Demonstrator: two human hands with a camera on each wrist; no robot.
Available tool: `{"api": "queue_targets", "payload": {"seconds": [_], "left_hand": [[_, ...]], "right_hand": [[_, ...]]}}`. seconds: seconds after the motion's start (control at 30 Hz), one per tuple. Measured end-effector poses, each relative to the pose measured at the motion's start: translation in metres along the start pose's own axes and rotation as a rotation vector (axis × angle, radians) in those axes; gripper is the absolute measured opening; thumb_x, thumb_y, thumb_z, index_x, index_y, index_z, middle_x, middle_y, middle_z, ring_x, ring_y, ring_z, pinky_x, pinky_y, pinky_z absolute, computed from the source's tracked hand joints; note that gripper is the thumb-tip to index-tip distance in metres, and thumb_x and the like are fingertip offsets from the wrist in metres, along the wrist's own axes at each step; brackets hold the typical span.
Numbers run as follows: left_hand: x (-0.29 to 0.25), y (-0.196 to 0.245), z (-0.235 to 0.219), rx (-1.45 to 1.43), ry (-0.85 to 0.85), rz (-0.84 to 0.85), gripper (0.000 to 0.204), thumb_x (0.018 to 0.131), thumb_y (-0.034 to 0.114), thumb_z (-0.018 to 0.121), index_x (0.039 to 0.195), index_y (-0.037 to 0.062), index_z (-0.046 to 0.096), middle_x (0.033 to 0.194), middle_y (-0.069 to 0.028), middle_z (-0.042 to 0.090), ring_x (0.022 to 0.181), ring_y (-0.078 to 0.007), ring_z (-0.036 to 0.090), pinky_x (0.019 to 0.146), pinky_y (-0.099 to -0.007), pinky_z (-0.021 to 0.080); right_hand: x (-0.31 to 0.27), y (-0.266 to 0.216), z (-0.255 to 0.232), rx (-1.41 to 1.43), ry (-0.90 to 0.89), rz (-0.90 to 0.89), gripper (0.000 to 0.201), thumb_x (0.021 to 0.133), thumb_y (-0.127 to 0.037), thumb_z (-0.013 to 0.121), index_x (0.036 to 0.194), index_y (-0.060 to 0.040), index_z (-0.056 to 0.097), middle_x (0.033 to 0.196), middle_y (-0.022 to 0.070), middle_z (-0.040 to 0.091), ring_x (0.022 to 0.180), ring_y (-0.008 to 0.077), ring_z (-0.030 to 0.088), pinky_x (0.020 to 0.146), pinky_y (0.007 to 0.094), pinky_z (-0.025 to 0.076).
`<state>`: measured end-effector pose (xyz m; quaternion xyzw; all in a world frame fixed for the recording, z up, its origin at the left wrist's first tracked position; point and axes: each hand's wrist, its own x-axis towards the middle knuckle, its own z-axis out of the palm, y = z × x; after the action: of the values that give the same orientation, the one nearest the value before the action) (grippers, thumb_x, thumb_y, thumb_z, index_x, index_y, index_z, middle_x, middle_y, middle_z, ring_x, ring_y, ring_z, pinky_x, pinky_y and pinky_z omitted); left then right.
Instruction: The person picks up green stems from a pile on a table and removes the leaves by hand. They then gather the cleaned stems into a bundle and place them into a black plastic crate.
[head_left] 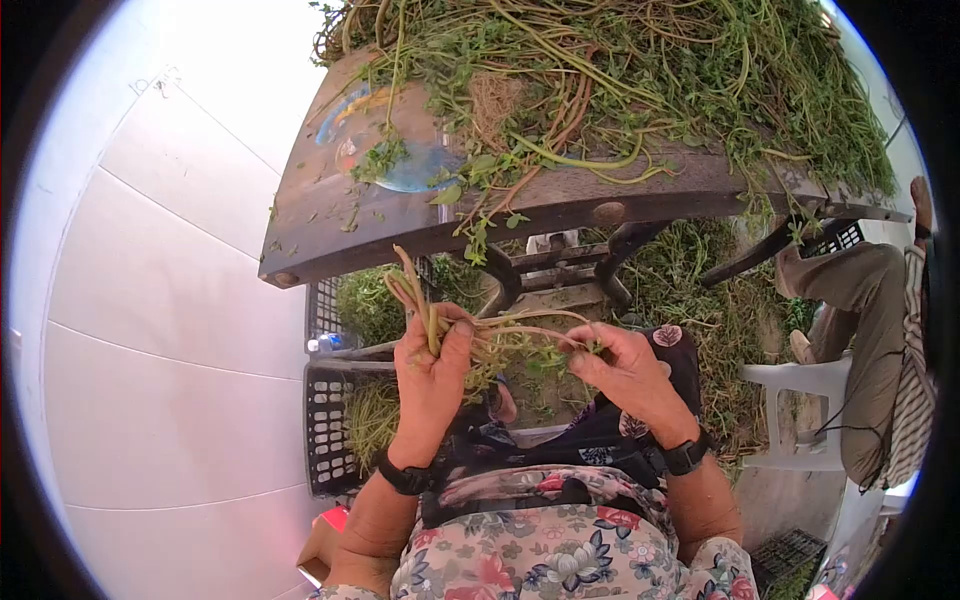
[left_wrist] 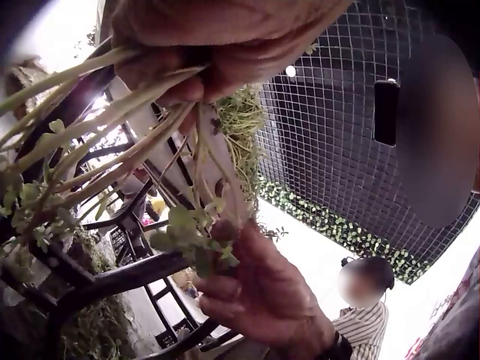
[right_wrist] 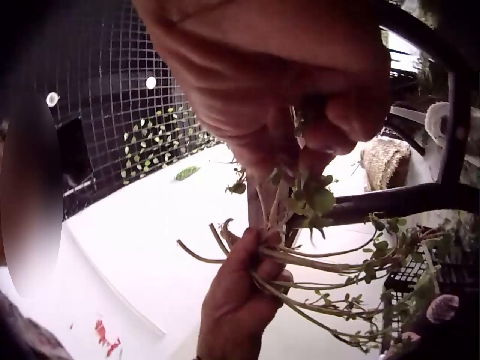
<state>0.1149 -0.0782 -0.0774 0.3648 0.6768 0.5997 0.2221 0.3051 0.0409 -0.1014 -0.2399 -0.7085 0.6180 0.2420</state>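
Note:
In the head view, my left hand grips a bunch of long leafy stems in front of my lap. Their pale cut-looking ends stick up past the thumb. To the right, my right hand pinches the leafy part of a stem, with thin stems stretching between both hands. From the left wrist, the stems fan out from the curled fingers, and small round leaves show at the right fingertips. In the right wrist view, leafy sprigs hang below the right fingers.
A wooden table ahead bears a large heap of the same greens. Below stand black table legs and a black crate with greens. More greens cover the floor. A person sits at right near a white stool.

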Motion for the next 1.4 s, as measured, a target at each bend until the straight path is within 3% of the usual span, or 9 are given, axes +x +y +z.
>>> {"api": "queue_targets", "payload": {"seconds": [0.17,0.57,0.67,0.8,0.9,1.0,1.13,1.33,1.4], "left_hand": [[0.000,0.003,-0.002,0.013,-0.022,-0.012,0.017,0.089,0.018,0.059,0.093,0.0022,0.057,0.072,0.0005,0.054,0.067,-0.0075,0.046,0.060,-0.0229,0.039],[0.002,-0.001,-0.005,0.016,-0.058,-0.024,0.016,0.088,0.017,0.058,0.092,0.0019,0.057,0.073,0.0001,0.055,0.067,-0.0074,0.048,0.061,-0.0227,0.040],[-0.001,-0.003,-0.004,0.039,-0.082,-0.028,0.016,0.088,0.017,0.058,0.092,0.0020,0.057,0.072,0.0007,0.055,0.065,-0.0069,0.048,0.058,-0.0220,0.040],[0.002,0.000,-0.007,-0.014,-0.015,-0.029,0.016,0.089,0.017,0.058,0.093,0.0019,0.056,0.071,0.0019,0.052,0.061,-0.0056,0.046,0.054,-0.0205,0.038],[0.003,-0.003,-0.009,-0.043,-0.040,-0.030,0.017,0.089,0.018,0.058,0.094,0.0024,0.056,0.070,0.0032,0.051,0.059,-0.0040,0.045,0.052,-0.0192,0.037],[0.001,0.001,-0.001,-0.154,-0.075,-0.108,0.017,0.089,0.020,0.059,0.094,0.0033,0.056,0.070,0.0043,0.051,0.058,-0.0027,0.044,0.051,-0.0184,0.036],[0.000,0.002,0.000,-0.173,-0.105,-0.164,0.017,0.089,0.020,0.060,0.093,0.0042,0.056,0.071,0.0047,0.051,0.058,-0.0023,0.043,0.051,-0.0181,0.035],[-0.002,-0.005,0.004,-0.069,-0.151,-0.096,0.017,0.089,0.020,0.060,0.093,0.0043,0.057,0.071,0.0039,0.051,0.062,-0.0044,0.044,0.054,-0.0209,0.037],[-0.003,-0.007,0.007,-0.045,-0.160,-0.081,0.017,0.089,0.020,0.060,0.092,0.0040,0.057,0.071,0.0034,0.051,0.063,-0.0052,0.044,0.055,-0.0217,0.038]], "right_hand": [[0.002,-0.030,-0.006,-0.261,-0.009,0.078,0.024,0.082,-0.017,0.060,0.100,-0.0004,0.060,0.073,0.0103,0.058,0.062,0.0123,0.050,0.057,0.0274,0.042],[-0.003,-0.029,-0.003,-0.270,-0.083,0.181,0.018,0.084,-0.013,0.051,0.090,0.0026,0.059,0.070,0.0136,0.059,0.061,0.0159,0.054,0.058,0.0313,0.044],[-0.003,-0.012,-0.005,-0.290,0.036,0.128,0.018,0.083,-0.009,0.047,0.091,0.0014,0.060,0.069,0.0111,0.060,0.059,0.0139,0.053,0.056,0.0286,0.043],[-0.002,0.013,-0.021,0.218,0.231,0.378,0.021,0.082,-0.008,0.043,0.094,-0.0022,0.060,0.075,0.0037,0.061,0.058,0.0071,0.048,0.052,0.0223,0.039],[-0.004,0.005,-0.018,0.435,0.111,0.391,0.020,0.082,-0.002,0.045,0.096,-0.0022,0.059,0.071,0.0020,0.058,0.056,0.0035,0.047,0.048,0.0176,0.036],[0.003,-0.005,-0.012,0.117,-0.193,0.230,0.025,0.084,-0.004,0.051,0.107,-0.0009,0.058,0.079,0.0020,0.059,0.065,0.0039,0.051,0.057,0.0183,0.042],[0.011,-0.001,-0.002,0.054,-0.374,0.074,0.040,0.084,-0.020,0.064,0.118,-0.0018,0.054,0.097,0.0017,0.061,0.088,0.0100,0.055,0.076,0.0259,0.047],[0.016,-0.006,0.009,-0.087,-0.388,-0.069,0.033,0.079,-0.022,0.063,0.105,-0.0028,0.058,0.087,0.0126,0.062,0.080,0.0225,0.060,0.072,0.0329,0.048],[0.022,-0.005,0.013,-0.162,-0.430,-0.068,0.033,0.084,-0.029,0.059,0.102,-0.0019,0.058,0.081,0.0091,0.060,0.074,0.0170,0.057,0.067,0.0288,0.046]]}}
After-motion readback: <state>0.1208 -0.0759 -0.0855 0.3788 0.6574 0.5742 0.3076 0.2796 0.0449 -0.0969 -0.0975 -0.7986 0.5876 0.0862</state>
